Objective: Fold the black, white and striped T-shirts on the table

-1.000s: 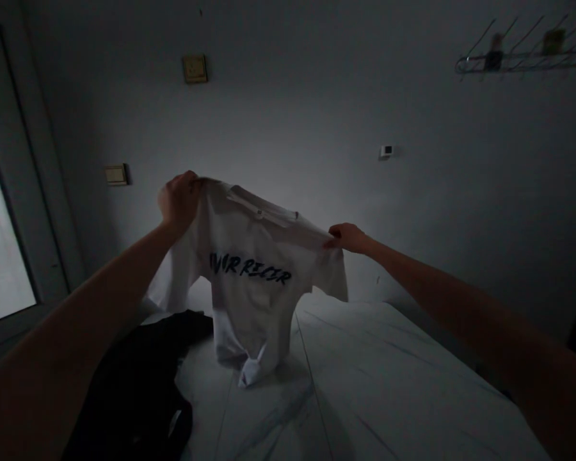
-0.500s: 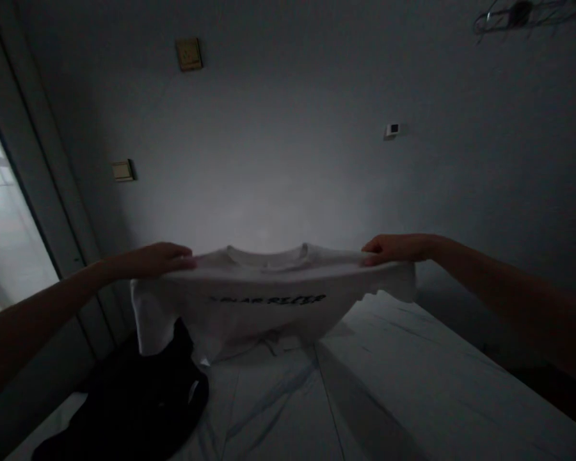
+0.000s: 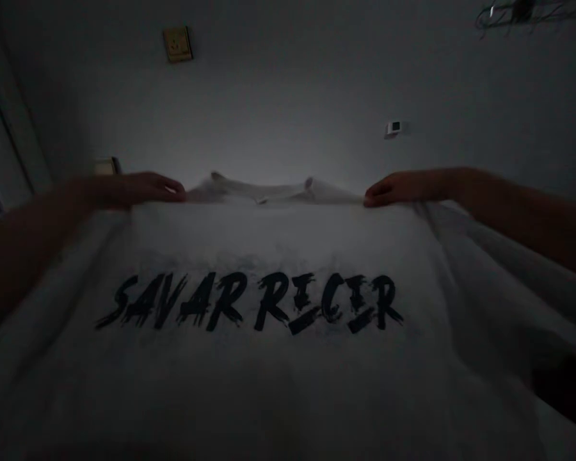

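A white T-shirt [image 3: 269, 378] with dark brush-style lettering across its chest hangs spread out before me and fills the lower part of the view. My left hand [image 3: 146, 189] pinches it at the shoulder left of the neckline. On the other side of the collar, my right hand [image 3: 403, 186] grips the opposite shoulder. Between the hands the collar stands up a little above the stretched top edge. The sleeves fall outward below my forearms, blurred and dim. Whatever lies behind the shirt is mostly hidden.
A grey wall [image 3: 288, 89] rises behind the shirt. On it are a socket [image 3: 177, 43], a switch plate [image 3: 106, 166] partly behind my left arm, a small white device [image 3: 393, 127] and a wire rack [image 3: 523, 14] at the upper right.
Both hands have risen with the T-shirt, which now swings closer to me with its front and lettering in full view. It now covers the marble-patterned surface and black cloth seen before.
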### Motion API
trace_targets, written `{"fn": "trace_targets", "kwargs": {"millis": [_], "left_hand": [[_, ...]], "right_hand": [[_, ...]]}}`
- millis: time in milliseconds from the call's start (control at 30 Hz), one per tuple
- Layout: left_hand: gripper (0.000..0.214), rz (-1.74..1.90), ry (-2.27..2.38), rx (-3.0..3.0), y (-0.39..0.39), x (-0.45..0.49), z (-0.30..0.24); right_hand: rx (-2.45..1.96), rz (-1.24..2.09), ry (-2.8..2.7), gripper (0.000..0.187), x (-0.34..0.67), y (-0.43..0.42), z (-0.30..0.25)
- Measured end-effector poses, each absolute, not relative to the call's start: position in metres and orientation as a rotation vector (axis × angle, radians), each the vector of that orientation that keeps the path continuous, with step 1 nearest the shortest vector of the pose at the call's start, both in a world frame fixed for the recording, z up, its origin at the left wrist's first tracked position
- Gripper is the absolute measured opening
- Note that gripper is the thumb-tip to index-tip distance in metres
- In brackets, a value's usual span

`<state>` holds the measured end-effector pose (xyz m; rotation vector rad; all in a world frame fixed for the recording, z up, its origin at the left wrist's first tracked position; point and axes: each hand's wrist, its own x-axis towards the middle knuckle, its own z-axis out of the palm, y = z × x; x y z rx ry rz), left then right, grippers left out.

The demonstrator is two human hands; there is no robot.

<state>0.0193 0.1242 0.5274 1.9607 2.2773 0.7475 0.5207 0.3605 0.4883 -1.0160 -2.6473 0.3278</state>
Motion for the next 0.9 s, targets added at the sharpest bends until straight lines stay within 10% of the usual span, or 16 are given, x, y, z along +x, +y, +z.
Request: {"fn": "trace_targets", "kwargs": {"millis": [400,900], "left_hand": [[0.023,0.242,2.359,1.959,0.315,-0.021,0.126],[0.027,0.128,2.618,1.979,0.382,-0.024,0.054]], "right_hand": [[-1.032,0.574,-2.575,0.028,0.434,0.481,0.126],[-1.433,-0.017,-2.674,0.022,0.385,0.552,0.046]]}}
